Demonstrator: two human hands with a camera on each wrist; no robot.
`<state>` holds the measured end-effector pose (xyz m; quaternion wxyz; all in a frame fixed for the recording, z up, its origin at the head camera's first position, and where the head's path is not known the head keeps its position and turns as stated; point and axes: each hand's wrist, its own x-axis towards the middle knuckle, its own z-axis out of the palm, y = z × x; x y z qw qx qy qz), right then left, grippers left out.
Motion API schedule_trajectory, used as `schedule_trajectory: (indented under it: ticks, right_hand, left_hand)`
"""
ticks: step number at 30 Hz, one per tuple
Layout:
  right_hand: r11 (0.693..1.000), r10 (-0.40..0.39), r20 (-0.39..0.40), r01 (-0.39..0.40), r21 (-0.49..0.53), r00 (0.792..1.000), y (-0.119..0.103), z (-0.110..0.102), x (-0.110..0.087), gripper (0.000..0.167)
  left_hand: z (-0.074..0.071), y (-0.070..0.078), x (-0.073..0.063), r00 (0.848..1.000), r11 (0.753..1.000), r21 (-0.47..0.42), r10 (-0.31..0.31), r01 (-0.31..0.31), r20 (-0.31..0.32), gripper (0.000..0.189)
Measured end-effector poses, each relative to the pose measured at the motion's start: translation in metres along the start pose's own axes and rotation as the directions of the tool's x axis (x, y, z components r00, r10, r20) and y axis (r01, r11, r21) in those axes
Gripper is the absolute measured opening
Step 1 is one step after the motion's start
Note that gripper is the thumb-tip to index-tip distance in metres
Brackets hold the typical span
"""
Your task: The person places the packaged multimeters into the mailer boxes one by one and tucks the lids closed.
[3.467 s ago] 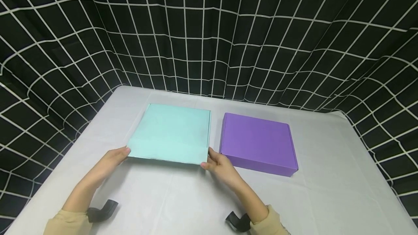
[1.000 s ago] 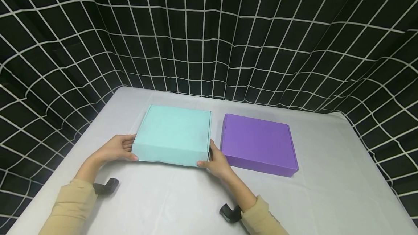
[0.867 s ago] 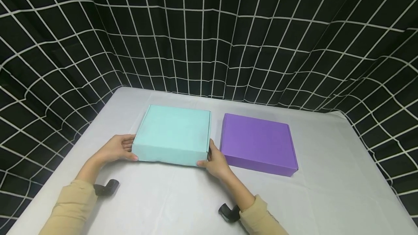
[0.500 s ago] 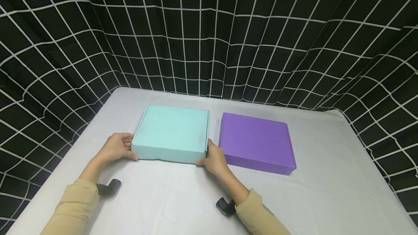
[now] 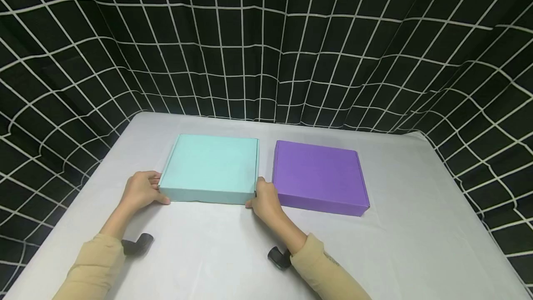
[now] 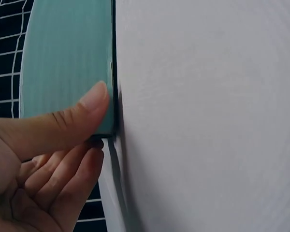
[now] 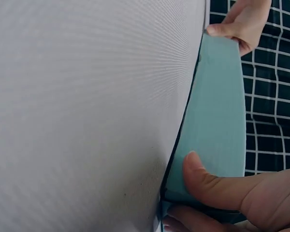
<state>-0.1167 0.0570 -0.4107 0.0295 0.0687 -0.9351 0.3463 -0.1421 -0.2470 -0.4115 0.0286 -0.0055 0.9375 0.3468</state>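
A closed mint-green cardboard box lies flat on the white-covered table, left of centre in the head view. My left hand holds its front left corner. In the left wrist view the thumb rests on the front panel, and the other fingers curl at the side. My right hand grips the front right corner. The right wrist view shows that thumb on the front panel too, with fingers round the side, partly hidden. A closed purple cardboard box lies just right of the right hand.
White cloth covers the table. A black curtain with a white grid stands round the back and sides. A black wrist mount sticks out from the left wrist, another mount from the right.
The mint-green box's front flap, tilted outward earlier, has swung down and in to stand upright at the front. Both hands have shifted from the lid's front edge to the front corners.
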Motion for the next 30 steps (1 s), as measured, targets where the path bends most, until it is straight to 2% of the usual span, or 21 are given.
schedule_trajectory:
  ticks: [9, 15, 17, 19, 22, 24, 25, 27, 30]
  right_hand:
    - [0.999, -0.014, -0.028, 0.013, -0.032, 0.999, -0.007, 0.004, -0.002, 0.043]
    - [1.000, -0.011, -0.029, 0.010, -0.027, 1.000, -0.009, 0.004, -0.001, 0.041]
    - [0.999, -0.025, 0.000, 0.025, -0.027, 1.000, -0.008, 0.002, -0.001, 0.041]
    - [0.999, -0.034, 0.063, 0.035, -0.016, 0.997, -0.006, -0.003, -0.002, 0.042]
    - [0.999, -0.039, 0.198, 0.035, 0.026, 0.979, -0.004, -0.021, -0.007, 0.050]
    - [0.996, -0.074, 0.249, 0.057, 0.074, 0.966, -0.002, -0.037, -0.011, 0.050]
    - [0.993, -0.098, 0.249, 0.078, 0.090, 0.964, 0.000, -0.046, -0.013, 0.049]
    - [0.983, -0.165, 0.200, 0.146, 0.109, 0.966, 0.006, -0.064, -0.017, 0.043]
    - [0.967, -0.256, 0.102, 0.253, 0.040, 0.961, 0.022, -0.085, -0.020, 0.040]
  left_hand:
    - [-0.002, 0.003, -0.008, 0.998, 1.000, 0.013, -0.021, 0.022, -0.051, 0.080]
    - [-0.002, 0.003, -0.009, 0.997, 1.000, 0.011, -0.027, 0.028, -0.066, 0.079]
    - [-0.003, 0.002, -0.010, 0.998, 1.000, 0.022, -0.021, 0.022, -0.051, 0.077]
    - [-0.004, 0.002, -0.012, 1.000, 0.998, 0.062, -0.008, 0.010, -0.018, 0.076]
    - [-0.004, 0.004, -0.016, 0.999, 0.989, 0.141, 0.032, -0.034, 0.015, 0.080]
    - [-0.004, 0.007, -0.019, 0.996, 0.976, 0.201, 0.084, -0.084, 0.008, 0.086]
    - [-0.004, 0.009, -0.020, 0.993, 0.967, 0.227, 0.116, -0.113, -0.004, 0.091]
    - [-0.004, 0.014, -0.022, 0.980, 0.945, 0.273, 0.194, -0.178, -0.033, 0.099]
    - [-0.006, 0.022, -0.024, 0.953, 0.906, 0.333, 0.297, -0.260, -0.065, 0.106]
